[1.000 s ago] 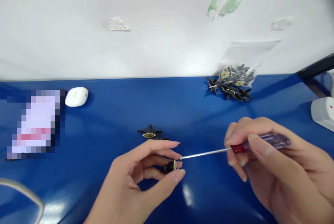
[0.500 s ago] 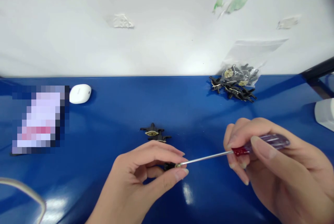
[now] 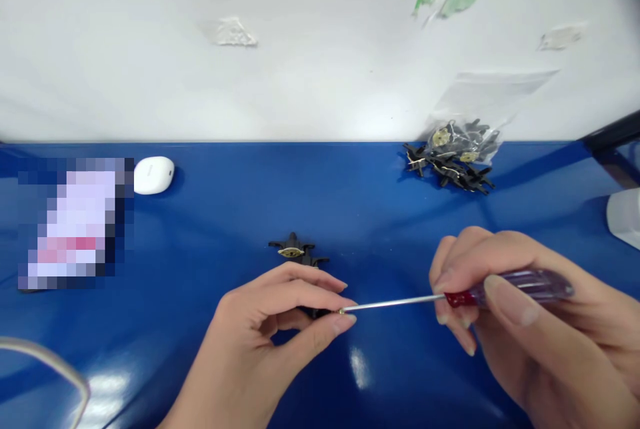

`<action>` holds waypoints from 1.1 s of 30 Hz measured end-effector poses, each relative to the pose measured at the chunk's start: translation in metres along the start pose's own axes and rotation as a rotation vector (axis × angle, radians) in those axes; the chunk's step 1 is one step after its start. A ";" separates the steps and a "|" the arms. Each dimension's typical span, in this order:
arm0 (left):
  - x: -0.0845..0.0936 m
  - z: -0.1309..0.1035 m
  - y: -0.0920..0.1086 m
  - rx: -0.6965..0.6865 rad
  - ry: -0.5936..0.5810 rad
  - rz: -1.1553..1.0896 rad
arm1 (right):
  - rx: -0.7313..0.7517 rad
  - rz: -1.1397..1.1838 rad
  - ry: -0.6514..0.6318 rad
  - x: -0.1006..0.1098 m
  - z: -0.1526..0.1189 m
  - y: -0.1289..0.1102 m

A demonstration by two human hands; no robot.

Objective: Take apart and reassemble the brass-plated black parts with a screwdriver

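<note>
My right hand is closed round the handle of a screwdriver, which has a dark purple, see-through grip with a red collar. Its thin metal shaft points left, and the tip touches a small brass-coloured spot between my left fingertips. My left hand pinches a small black part with brass-coloured metal on it; the fingers cover most of this piece. Just behind that hand, black parts with brass-coloured plates lie on the blue table, partly hidden by the fingers.
At the back right, more black parts lie beside a clear plastic bag holding similar ones. A white rounded case sits by a pixelated phone-like object on the left. A pale cable curves at front left; a white container stands far right.
The screwdriver lies closer to level, its handle slightly lower and further right. My left fingers have shifted a little and cover more of the black part. The view has moved slightly.
</note>
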State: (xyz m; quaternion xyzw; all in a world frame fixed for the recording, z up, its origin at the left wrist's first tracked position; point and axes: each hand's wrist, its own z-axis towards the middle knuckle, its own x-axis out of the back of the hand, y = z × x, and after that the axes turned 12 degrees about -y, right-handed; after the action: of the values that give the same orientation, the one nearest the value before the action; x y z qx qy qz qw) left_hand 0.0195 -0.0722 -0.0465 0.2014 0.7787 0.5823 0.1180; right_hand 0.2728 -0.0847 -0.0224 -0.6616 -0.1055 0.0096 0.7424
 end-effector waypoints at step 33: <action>-0.001 0.001 0.017 0.057 0.015 0.118 | 0.074 -0.256 0.089 -0.004 -0.006 0.002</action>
State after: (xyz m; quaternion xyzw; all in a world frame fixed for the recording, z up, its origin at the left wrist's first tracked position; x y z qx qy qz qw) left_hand 0.0232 -0.0681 -0.0309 0.2457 0.7826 0.5675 0.0721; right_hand 0.2701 -0.0906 -0.0252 -0.6144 -0.1559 -0.1106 0.7655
